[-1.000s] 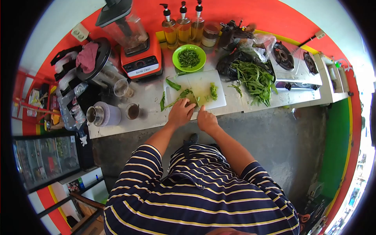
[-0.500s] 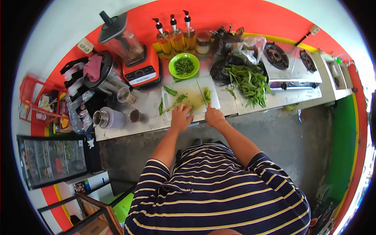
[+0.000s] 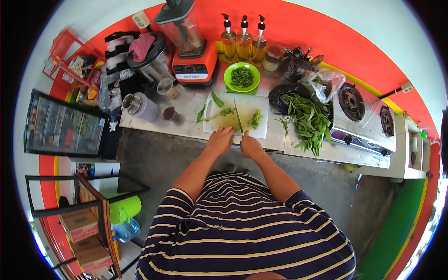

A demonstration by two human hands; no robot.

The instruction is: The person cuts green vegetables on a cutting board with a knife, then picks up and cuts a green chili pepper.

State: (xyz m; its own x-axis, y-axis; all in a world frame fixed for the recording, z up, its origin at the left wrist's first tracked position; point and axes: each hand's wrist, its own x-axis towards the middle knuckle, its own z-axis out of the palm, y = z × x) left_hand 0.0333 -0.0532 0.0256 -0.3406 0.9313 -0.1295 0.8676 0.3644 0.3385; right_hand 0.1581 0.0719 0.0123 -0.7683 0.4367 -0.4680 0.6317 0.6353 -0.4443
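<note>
A white cutting board (image 3: 249,103) lies on the counter with green leaves (image 3: 218,114) on its left half and a small heap of chopped greens (image 3: 255,119) on its right. My right hand (image 3: 250,146) grips a knife (image 3: 238,119) whose blade stands across the middle of the board. My left hand (image 3: 220,139) rests on the board's near edge, fingers pressed on the stalks just left of the blade. A green bowl (image 3: 241,77) of chopped greens sits behind the board.
A pile of leafy stalks (image 3: 305,119) lies right of the board, by a two-burner gas stove (image 3: 361,116). Behind stand an orange blender (image 3: 189,44), three pump bottles (image 3: 242,39) and a jar. Cups and a metal jug (image 3: 137,105) stand left. A glass-fronted fridge (image 3: 60,126) and shelves are at left.
My head has swung, so the whole counter now sits tilted and shifted right in view. Both hands stay at the board's near edge, the knife still across the greens.
</note>
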